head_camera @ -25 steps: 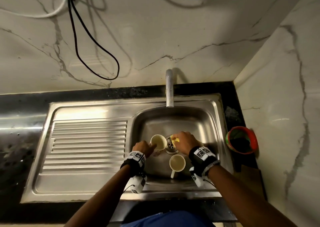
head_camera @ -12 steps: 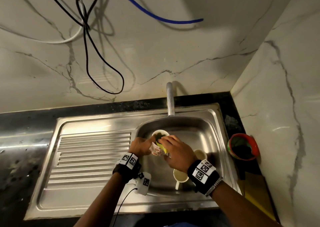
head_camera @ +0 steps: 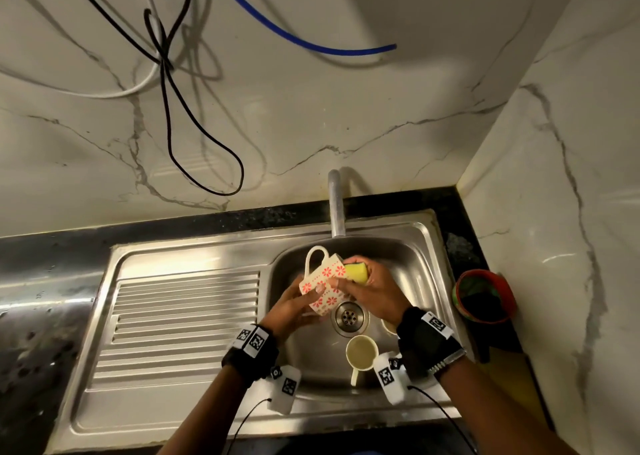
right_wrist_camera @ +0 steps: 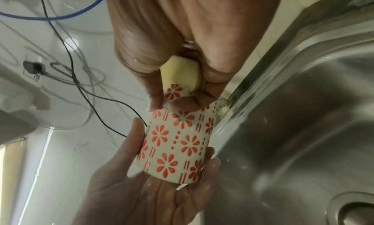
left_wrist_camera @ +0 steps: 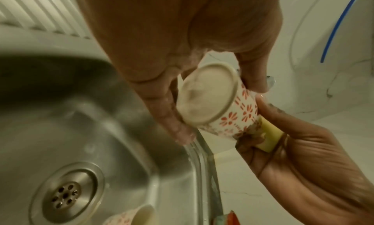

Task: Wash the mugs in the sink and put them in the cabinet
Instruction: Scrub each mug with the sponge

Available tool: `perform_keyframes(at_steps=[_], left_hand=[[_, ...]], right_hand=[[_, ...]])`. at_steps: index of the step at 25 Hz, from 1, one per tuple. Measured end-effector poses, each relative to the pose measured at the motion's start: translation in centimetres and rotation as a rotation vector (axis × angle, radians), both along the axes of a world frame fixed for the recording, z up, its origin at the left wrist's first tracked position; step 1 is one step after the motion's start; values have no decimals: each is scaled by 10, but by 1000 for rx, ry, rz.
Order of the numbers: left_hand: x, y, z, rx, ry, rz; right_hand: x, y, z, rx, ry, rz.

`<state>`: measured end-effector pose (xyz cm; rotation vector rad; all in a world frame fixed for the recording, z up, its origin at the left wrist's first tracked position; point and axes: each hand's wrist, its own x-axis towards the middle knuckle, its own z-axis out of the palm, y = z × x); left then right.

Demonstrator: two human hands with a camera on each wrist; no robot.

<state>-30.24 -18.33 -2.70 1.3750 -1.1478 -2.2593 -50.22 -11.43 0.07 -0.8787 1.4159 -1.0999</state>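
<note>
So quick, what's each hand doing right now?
Left hand: fingers wrapped round the flowered mug, holding it above the sink.
Right hand: holding the yellow sponge at the mug's mouth.

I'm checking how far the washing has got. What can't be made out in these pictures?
- Inside of the held mug: mouth blocked by the sponge and right hand in every view.
- Third mug: head view, mostly behind the right wrist.
- Cabinet: outside every view.

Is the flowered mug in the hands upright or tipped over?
Tipped. The flowered mug lies sideways in the left hand, its base facing the left wrist camera and its handle pointing up toward the tap.
</note>
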Motion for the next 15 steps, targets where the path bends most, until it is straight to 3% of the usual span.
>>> perform_keyframes(at_steps=[2,5,7,10,15], left_hand=[[-9,6,0,11,65,120],[-23,2,5,36,76,241],[-26,-2,5,51,64,269],[-17,-5,4,74,27,281],[-13,-7,6,101,80,308]], right_hand=[[1,-5,4,6,51,-52],[14,-8,-2,-42,347,-10],[23,-7,-4,13,211,-8],[24,-2,3,66,-204,-119],[21,4,5,-78,-118,-85]])
